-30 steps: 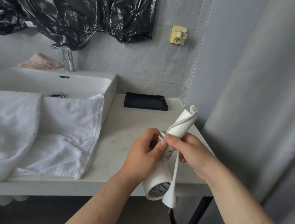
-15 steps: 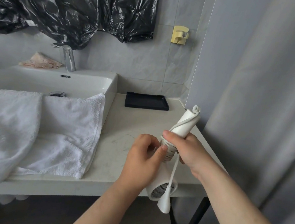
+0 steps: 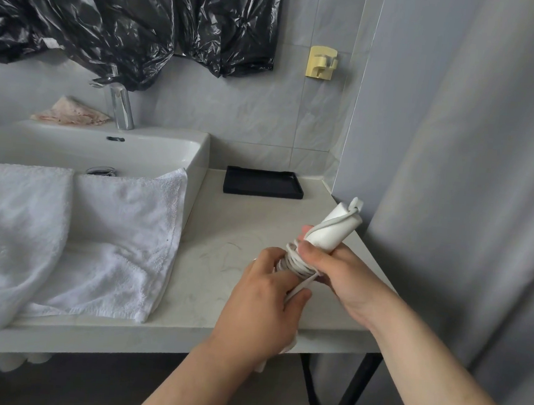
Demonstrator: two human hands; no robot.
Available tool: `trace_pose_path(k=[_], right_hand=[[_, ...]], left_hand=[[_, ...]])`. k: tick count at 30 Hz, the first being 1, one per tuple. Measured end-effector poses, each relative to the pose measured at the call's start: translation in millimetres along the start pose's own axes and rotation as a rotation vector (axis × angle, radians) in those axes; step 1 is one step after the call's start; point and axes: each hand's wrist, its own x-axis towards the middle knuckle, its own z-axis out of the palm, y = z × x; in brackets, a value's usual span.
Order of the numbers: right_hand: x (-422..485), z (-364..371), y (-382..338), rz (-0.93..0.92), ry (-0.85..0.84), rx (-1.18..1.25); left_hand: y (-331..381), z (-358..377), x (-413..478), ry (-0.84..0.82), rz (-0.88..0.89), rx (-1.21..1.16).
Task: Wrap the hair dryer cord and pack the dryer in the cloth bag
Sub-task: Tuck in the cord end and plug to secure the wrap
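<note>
White cord [image 3: 296, 264] sits in tight coils round the handle of the hair dryer [image 3: 332, 231], held just above the front edge of the table [image 3: 226, 218]. The right hand [image 3: 347, 280] grips the handle, thumb against the coils. The left hand [image 3: 261, 301] curls round the loose tail of cord and hides the dryer's body. If that tail slackens before it is tucked in, the coils may spring loose. A slipped grip would likely send the dryer past the edge. No cloth bag is in view.
</note>
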Motion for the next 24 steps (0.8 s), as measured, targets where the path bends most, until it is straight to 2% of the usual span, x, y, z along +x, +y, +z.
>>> trace_pose_path(k=[3,6,8,11,14,17,19,24], right_hand=[[0.0,-9.6,5.4,-0.031,-0.099,0.157],[-0.9,-11.4,7.2,-0.099,-0.117,0.144],[-1.1,-9.6,7.5,-0.143,-0.068,0.070],[-0.7,-2.5,4.4,-0.173,0.064,-0.063],[1.6,6.5,-2.3,-0.198,0.226,-0.261],[7.8,11.2,-2.4,-0.211,0.302,-0.362],[11.2,11.4,0.4,-0.194,0.281,-0.295],[12.4,1.7,6.5,-0.235,0.088,-0.043]], left_hand=[[-6.5,-5.5,0.4,-0.068,0.006,-0.084],[-14.8,-10.1,2.8,-0.114,0.003,-0.178],[-18.3,-13.2,3.7,-0.121,0.020,-0.271],[-22.1,-14.1,0.6,-0.123,0.038,-0.280],[-23.3,-10.3,-6.0,-0.098,-0.081,-0.298],[-25.2,-6.5,-9.9,-0.058,-0.152,-0.308],[-24.9,-5.0,-10.0,-0.033,-0.173,-0.311],[-21.5,4.5,-6.3,0.032,-0.234,-0.278]])
